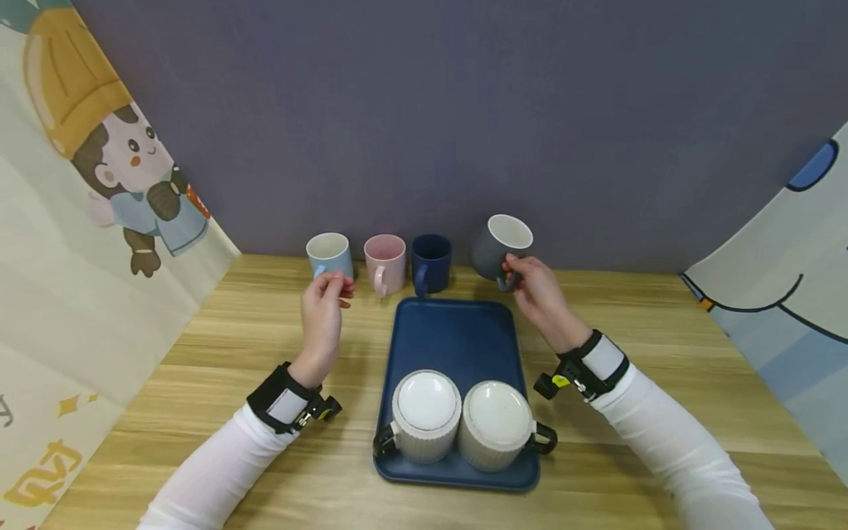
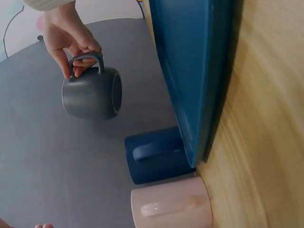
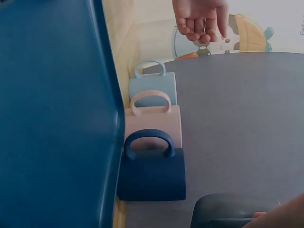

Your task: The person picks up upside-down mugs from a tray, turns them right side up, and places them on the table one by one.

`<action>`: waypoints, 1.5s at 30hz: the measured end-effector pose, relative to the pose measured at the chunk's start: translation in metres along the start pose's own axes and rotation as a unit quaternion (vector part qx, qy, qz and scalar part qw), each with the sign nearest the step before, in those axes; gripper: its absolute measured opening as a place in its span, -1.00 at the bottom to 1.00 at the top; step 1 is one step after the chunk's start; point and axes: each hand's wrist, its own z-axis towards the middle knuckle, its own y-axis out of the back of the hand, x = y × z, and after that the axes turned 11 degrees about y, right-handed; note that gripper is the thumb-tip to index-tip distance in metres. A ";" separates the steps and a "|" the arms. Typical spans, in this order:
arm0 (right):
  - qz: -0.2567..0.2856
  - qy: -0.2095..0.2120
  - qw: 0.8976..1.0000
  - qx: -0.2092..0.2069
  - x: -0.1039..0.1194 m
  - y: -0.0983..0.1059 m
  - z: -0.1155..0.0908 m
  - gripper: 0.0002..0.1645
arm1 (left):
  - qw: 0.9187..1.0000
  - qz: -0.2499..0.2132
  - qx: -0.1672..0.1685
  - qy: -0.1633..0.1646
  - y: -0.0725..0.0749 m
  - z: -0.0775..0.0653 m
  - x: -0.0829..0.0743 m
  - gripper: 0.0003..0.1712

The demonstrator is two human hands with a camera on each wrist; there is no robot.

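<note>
My right hand grips a dark grey mug by its handle. The mug has a white inside and is held up, tilted, behind the tray's far right corner; the left wrist view shows it raised off the table. Nothing is in my left hand, whose fingers hang loosely bent in front of the light blue mug. In the right wrist view that hand shows apart from the mug. A pink mug and a navy mug stand to its right, handles toward me.
A blue tray lies in the middle of the wooden table. Two ribbed whitish cups with black handles, a left one and a right one, sit bottom up on its near end. A grey backdrop rises behind the mugs.
</note>
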 end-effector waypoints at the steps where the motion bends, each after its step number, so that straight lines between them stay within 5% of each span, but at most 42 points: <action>1: -0.003 0.000 1.000 -0.001 -0.001 0.000 0.001 -0.75 | 1.000 0.001 -0.003 -0.001 0.001 0.000 0.000 -0.78; 17: -0.051 -0.014 0.999 -0.012 -0.021 0.002 0.018 -0.70 | 0.999 0.034 -0.029 -0.007 0.018 0.009 0.011 -0.79; 33: -0.068 -0.047 0.997 0.003 -0.035 0.007 0.028 -0.65 | 0.997 0.043 -0.050 0.033 0.033 0.014 0.018 -0.75; 36: -0.054 -0.042 0.997 0.021 -0.062 0.030 0.057 -0.71 | 0.997 0.043 -0.051 0.033 0.035 0.015 0.019 -0.78; 39: -0.042 -0.045 0.998 0.028 -0.119 0.079 0.123 -0.85 | 0.997 0.043 -0.052 0.035 0.037 0.014 0.019 -0.78; 43: -0.013 -0.051 0.997 0.054 -0.134 0.090 0.133 -0.87 | 0.997 0.041 -0.052 0.038 0.040 0.013 0.019 -0.77; 45: -0.010 -0.050 0.997 0.062 -0.112 0.069 0.104 -0.87 | 0.997 0.041 -0.052 0.039 0.042 0.013 0.019 -0.80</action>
